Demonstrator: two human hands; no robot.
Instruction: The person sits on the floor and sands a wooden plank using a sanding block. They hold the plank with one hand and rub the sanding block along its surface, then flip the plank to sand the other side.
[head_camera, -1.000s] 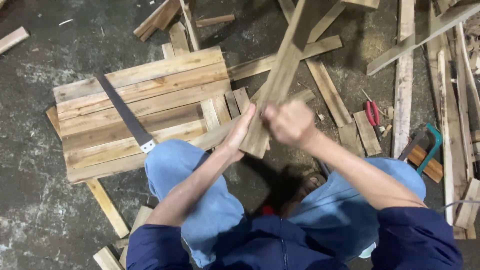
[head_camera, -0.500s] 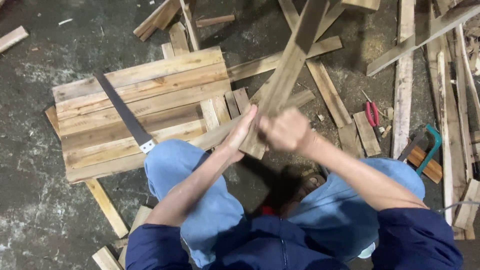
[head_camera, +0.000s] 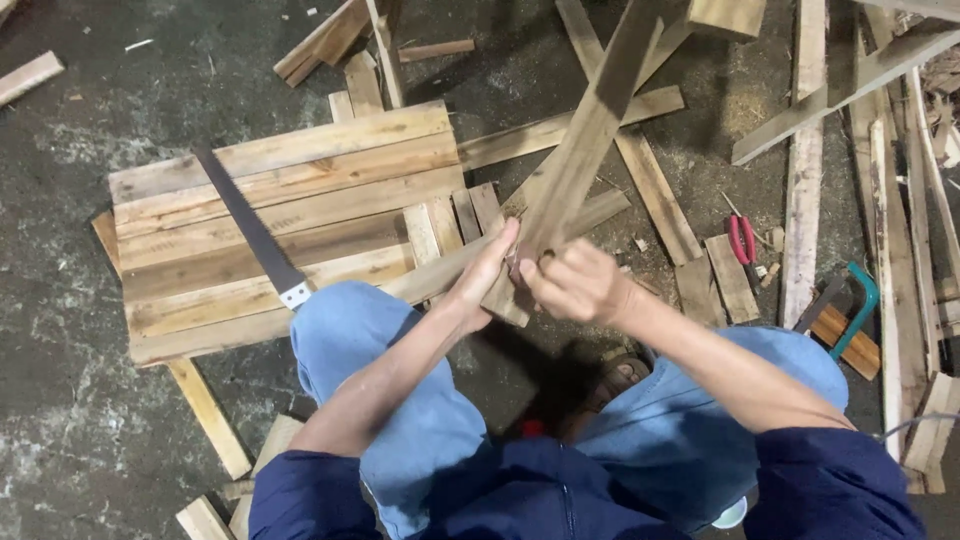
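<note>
Rough concrete floor (head_camera: 60, 420) lies littered with wood offcuts, a slatted panel (head_camera: 280, 220) and a handsaw (head_camera: 250, 232) resting across it. Between the knees, both hands hold a long plank (head_camera: 585, 150) tilted up and away. The left hand (head_camera: 480, 275) presses flat against its lower end, fingers open; the right hand (head_camera: 575, 285) is wrapped closed around it. With one palm only bracing, the plank could twist or slip, and splinters could catch bare skin. Red pliers (head_camera: 742, 240) lie nearby.
</note>
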